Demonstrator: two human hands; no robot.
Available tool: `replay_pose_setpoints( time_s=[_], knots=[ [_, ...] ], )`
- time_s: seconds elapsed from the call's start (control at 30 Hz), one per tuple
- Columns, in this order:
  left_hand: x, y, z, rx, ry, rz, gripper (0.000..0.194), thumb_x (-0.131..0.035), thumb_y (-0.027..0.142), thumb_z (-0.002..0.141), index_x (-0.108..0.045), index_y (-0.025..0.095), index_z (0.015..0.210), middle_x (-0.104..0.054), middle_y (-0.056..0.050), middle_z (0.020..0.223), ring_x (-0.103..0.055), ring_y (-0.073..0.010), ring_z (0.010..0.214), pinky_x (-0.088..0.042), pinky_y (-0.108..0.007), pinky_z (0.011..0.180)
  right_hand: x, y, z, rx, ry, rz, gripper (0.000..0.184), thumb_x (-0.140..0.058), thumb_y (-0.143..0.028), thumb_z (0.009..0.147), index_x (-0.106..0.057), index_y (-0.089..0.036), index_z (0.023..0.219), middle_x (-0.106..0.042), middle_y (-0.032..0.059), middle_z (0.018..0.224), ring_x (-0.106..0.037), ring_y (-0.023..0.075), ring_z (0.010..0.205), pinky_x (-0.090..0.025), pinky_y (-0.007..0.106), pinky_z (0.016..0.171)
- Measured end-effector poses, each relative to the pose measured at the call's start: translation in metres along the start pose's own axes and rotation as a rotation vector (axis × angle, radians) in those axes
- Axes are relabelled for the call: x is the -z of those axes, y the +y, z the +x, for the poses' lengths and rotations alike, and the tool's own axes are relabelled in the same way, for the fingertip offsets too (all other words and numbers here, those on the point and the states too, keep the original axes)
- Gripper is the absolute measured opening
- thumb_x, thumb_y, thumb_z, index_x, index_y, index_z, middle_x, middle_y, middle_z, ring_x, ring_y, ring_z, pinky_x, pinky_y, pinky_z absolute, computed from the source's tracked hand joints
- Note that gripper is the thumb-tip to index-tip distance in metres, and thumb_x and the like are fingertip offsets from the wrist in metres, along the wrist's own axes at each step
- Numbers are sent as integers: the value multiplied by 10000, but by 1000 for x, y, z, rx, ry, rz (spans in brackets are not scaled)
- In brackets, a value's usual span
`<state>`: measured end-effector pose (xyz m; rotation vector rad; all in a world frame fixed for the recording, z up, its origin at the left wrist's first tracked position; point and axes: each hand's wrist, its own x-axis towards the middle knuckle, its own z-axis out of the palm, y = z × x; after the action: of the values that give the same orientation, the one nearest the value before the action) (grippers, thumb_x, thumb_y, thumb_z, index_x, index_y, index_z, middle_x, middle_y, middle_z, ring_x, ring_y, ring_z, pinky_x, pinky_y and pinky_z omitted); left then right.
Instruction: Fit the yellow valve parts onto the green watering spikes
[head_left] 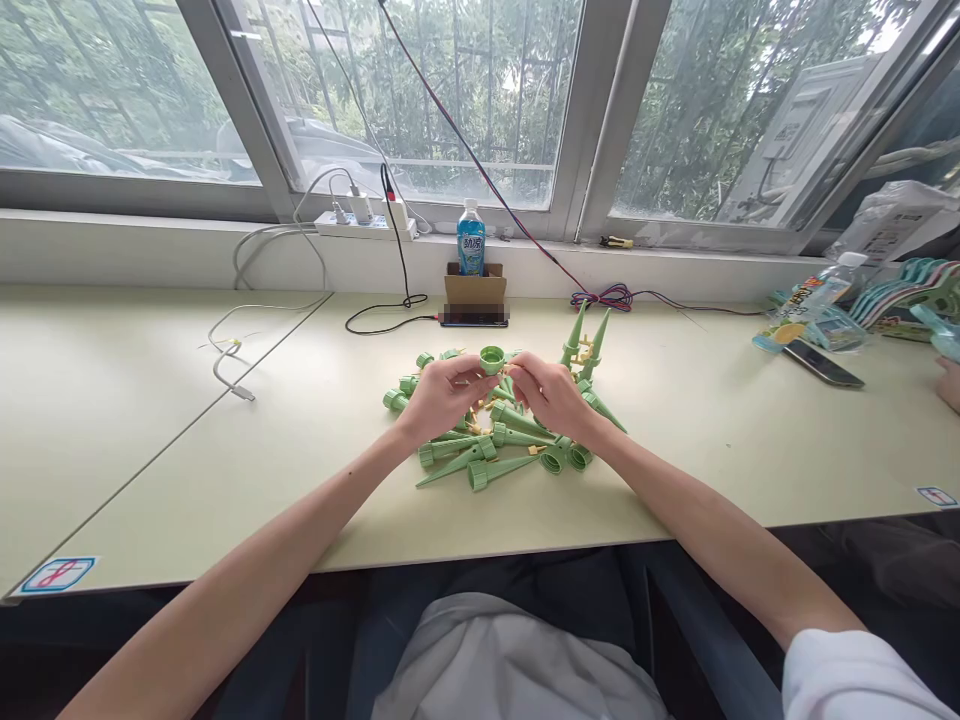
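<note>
Above the middle of a pile, my left hand [448, 392] grips a green plant watering spike [492, 358] by its round threaded socket, whose open end faces up towards me. My right hand [546, 390] is closed in a pinch right beside that socket; what its fingertips hold is too small to make out. Under both hands lie several more green watering spikes [517, 436], pointing different ways, with small yellow valve pieces [535, 450] among them. To the right of my right hand, two green spikes [596, 345] stand point upwards.
Behind the pile, a phone [474, 321] leans on a cardboard box [475, 288] near a blue drink bottle [471, 240]. Cables [606, 297] and a power strip [352, 222] lie towards the window. At right are another phone [823, 363], a bottle [814, 290] and another person's hand [949, 382].
</note>
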<state>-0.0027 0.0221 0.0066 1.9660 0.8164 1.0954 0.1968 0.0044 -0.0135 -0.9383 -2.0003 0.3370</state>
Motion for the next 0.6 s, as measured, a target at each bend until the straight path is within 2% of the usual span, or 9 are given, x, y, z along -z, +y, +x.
replay_pose_setpoints(
  time_s=[0.1, 0.2, 0.33, 0.43, 0.53, 0.6],
  knots=[
    [-3, -2, -1, 16, 27, -11, 297, -734, 442, 816, -620, 170, 773, -620, -18, 732, -590, -128, 613, -521, -266, 574, 0, 0, 1, 24, 33, -29, 341, -347, -410, 1069, -524, -204, 863, -561, -29, 623, -488, 103, 531, -407, 226, 610],
    [-4, 0, -1, 39, 56, -71, 325, -756, 465, 799, -614, 172, 787, -611, -15, 733, -618, -138, 617, -518, -257, 536, 0, 0, 2, 17, 129, -68, 357, -352, -421, 1067, -525, -207, 840, -569, -23, 628, -496, 110, 544, -409, 233, 627],
    [-3, 2, 0, 144, 2, -235, 505, -605, 595, 887, -637, 135, 681, -609, -47, 642, -593, -137, 547, -521, -274, 510, 2, 1, 2, -6, 230, -84, 346, -356, -414, 1067, -554, -203, 878, -573, -16, 633, -510, 119, 563, -410, 235, 627],
    [-1, 2, 1, 246, -26, -395, 621, -534, 667, 896, -674, 104, 678, -660, -97, 686, -617, -154, 560, -525, -285, 511, 1, 2, 2, 95, 152, -89, 320, -362, -371, 1069, -561, -196, 890, -567, -7, 663, -498, 120, 589, -405, 237, 635],
    [0, 1, 2, 332, -76, -444, 665, -548, 710, 862, -659, 92, 642, -679, -122, 682, -620, -160, 554, -523, -289, 512, -2, 3, 1, 200, 82, -94, 299, -358, -332, 1070, -561, -191, 903, -558, -4, 683, -476, 118, 600, -395, 239, 637],
    [1, -1, 2, 351, -98, -453, 661, -577, 713, 842, -654, 89, 640, -689, -130, 699, -619, -157, 564, -522, -284, 516, -3, 4, 1, 209, 82, -94, 297, -354, -326, 1071, -562, -192, 906, -558, -5, 682, -468, 116, 598, -389, 238, 632]
  ],
)
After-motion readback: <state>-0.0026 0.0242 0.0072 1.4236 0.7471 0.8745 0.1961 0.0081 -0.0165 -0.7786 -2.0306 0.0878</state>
